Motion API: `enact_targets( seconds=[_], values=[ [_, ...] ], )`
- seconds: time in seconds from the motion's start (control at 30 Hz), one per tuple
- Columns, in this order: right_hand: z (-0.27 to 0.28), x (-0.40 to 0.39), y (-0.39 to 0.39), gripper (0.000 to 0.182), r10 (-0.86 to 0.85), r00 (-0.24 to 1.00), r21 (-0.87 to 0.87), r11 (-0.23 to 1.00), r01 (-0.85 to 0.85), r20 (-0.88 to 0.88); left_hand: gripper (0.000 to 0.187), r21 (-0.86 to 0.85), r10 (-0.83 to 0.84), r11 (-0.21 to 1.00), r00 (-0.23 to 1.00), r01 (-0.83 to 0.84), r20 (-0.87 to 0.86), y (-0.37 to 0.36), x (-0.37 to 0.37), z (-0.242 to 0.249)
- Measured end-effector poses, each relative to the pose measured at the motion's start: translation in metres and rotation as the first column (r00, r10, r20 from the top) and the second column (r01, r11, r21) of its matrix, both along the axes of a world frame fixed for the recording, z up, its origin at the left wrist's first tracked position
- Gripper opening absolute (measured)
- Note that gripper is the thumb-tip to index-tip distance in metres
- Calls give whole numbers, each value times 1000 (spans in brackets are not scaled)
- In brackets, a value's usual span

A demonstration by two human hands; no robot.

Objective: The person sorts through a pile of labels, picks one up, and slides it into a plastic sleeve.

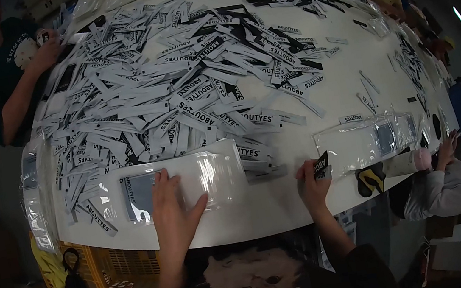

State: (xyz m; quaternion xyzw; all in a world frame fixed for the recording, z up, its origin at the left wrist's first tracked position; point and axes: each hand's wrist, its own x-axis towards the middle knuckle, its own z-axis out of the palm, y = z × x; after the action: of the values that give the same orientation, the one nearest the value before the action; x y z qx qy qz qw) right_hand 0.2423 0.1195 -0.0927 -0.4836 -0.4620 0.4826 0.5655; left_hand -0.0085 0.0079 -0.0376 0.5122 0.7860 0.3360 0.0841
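Note:
My left hand (169,205) lies with its fingers spread on a clear plastic bag (220,173) near the table's front edge. A grey panel (138,198) with lettering at its left edge shows through the bag beside my fingers. To the right, my right hand (312,188) pinches a small black and grey label (321,167) with white lettering. A large heap of white and black printed labels (155,89), many reading ABOUTYES, spreads over the table beyond my left hand. Some labels (256,152) lie between my hands.
More clear plastic bags (356,139) lie right of my right hand, near yellow and black scissors (371,179) and a pink-capped bottle (420,160). The white table (300,127) has a curved front edge. Other people stand around it. A yellow crate (129,265) is below left.

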Motion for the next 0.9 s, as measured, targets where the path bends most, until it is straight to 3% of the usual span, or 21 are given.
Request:
enact_targets(
  seconds=[0.13,0.17,0.2,0.27,0.3,0.37,0.47,0.53,0.6,0.67,0.73,0.8,0.83,0.9],
  values=[
    [-7,7,-4,17,31,998,-93,995,-25,59,51,-55,-86,993,969,102,230,-13,-26,-3],
    [-7,5,-9,15,125,992,-71,990,-125,-9,51,-48,-142,985,942,164,303,-16,-30,-5],
    [-5,1,-14,13,219,973,-43,974,-223,-75,51,-54,-137,986,943,160,302,-17,-30,-4],
    [6,-23,-26,12,271,960,31,962,-270,-70,46,-72,-20,996,889,60,457,-11,-29,-2],
    [12,-37,-31,11,317,947,112,945,-309,-61,46,-74,-18,996,890,58,457,-7,-21,0],
    [20,-53,-35,10,358,933,135,927,-349,-46,39,-30,8,1000,998,-7,54,0,3,7],
    [27,-64,-33,11,412,908,124,899,-419,80,35,-38,-14,999,997,17,72,-2,1,2],
    [28,-58,-34,13,261,965,138,955,-262,25,34,-52,-41,998,996,45,81,-6,-7,4],
    [12,-42,-37,12,212,977,101,973,-208,-29,28,-23,-95,994,962,104,255,-12,-19,2],
    [-1,-33,-40,14,125,944,111,980,-166,306,24,44,-103,995,954,94,283,-17,-30,-6],
    [-8,-32,-49,14,177,945,11,982,-187,275,19,106,-118,990,944,90,307,-21,-30,2],
    [5,-33,-57,15,195,974,-58,980,-190,111,11,-25,124,992,890,-126,439,-27,-19,33],
    [14,-37,-60,15,191,975,-60,981,-185,113,11,-26,121,992,890,-121,440,-30,-13,32],
    [39,-55,-62,17,534,814,-14,838,-546,227,8,107,-26,994,919,-18,393,-38,-1,31]
  ],
)
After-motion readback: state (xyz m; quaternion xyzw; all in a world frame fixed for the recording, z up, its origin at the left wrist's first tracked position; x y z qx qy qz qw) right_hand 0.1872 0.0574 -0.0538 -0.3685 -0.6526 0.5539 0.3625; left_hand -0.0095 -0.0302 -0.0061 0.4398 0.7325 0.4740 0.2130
